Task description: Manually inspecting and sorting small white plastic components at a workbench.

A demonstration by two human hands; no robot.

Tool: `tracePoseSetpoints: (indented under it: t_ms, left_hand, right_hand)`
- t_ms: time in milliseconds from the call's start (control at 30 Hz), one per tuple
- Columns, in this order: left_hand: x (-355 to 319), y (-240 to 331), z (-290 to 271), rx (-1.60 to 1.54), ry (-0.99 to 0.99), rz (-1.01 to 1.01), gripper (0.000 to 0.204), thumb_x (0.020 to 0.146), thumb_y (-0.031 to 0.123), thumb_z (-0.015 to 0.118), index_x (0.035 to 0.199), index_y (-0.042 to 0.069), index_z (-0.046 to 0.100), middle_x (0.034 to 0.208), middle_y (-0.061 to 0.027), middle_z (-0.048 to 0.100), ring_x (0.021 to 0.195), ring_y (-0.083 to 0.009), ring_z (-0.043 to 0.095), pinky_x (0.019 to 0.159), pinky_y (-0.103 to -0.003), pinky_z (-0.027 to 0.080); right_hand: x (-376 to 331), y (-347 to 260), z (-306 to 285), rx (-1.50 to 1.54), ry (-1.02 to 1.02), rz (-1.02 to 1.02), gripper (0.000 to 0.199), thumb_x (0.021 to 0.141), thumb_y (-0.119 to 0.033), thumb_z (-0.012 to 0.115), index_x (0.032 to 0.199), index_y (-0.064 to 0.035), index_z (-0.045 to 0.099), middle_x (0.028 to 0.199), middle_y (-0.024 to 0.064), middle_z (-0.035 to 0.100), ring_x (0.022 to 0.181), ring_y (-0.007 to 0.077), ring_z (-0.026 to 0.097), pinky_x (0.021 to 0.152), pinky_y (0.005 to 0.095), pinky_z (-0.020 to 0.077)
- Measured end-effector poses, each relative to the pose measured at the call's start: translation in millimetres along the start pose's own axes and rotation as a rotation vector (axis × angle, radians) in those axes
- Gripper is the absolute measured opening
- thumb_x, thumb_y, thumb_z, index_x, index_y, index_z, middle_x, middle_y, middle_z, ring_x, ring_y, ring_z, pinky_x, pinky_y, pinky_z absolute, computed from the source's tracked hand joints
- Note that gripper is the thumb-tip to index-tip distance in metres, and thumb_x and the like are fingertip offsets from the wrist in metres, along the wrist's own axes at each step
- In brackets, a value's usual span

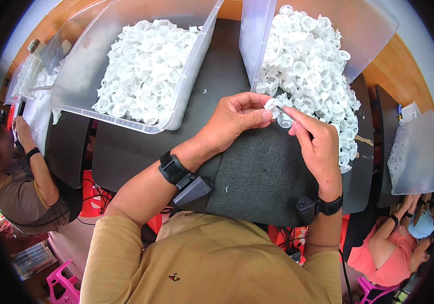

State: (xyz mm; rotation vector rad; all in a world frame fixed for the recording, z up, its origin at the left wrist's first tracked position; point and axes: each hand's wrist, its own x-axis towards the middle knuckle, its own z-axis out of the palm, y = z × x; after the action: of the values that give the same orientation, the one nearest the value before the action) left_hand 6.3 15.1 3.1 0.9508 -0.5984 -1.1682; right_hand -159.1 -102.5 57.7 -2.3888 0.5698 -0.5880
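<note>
Over the front of a heap of loose parts, my left hand pinches a small round white plastic part between thumb and fingers. My right hand is closed on a slim dark tool, with its tip at the edge of that part. The tool's kind is hard to make out, as the fingers cover most of it. Similar white plastic parts pour out of a translucent bin onto the table beside my right hand. Below both hands lies a dark textured mat.
Another translucent bin, holding many white parts, stands on the dark table to the left. One person works at the far left; another sits at the right near a further bin. Cables hang under the table edge.
</note>
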Motion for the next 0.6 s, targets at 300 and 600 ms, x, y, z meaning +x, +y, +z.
tracePoseSetpoints:
  t_ms: [300, 600]
  left_hand:
    - [0.9, -0.5, 0.5, 0.007, 0.005, 0.007, 0.034, 0.090, 0.010, 0.066, 0.120, -0.002, 0.058, 0.111, -0.0076, 0.064, 0.098, -0.0126, 0.063, 0.088, -0.027, 0.053]
    - [1.3, -2.3, -0.5, 0.020, 0.003, 0.017, 0.033, 0.089, 0.009, 0.067, 0.119, -0.001, 0.059, 0.109, -0.0069, 0.064, 0.097, -0.0119, 0.063, 0.087, -0.026, 0.053]
  right_hand:
    - [-0.3, 0.4, -1.7, 0.003, -0.003, 0.026, 0.028, 0.087, -0.003, 0.058, 0.111, -0.0110, 0.070, 0.071, 0.0112, 0.066, 0.061, 0.0185, 0.065, 0.059, 0.0292, 0.0486]
    - [-0.4, -1.4, -0.7, -0.005, -0.008, 0.027, 0.027, 0.087, -0.004, 0.058, 0.111, -0.0111, 0.070, 0.071, 0.0113, 0.066, 0.061, 0.0197, 0.064, 0.058, 0.0297, 0.0482]
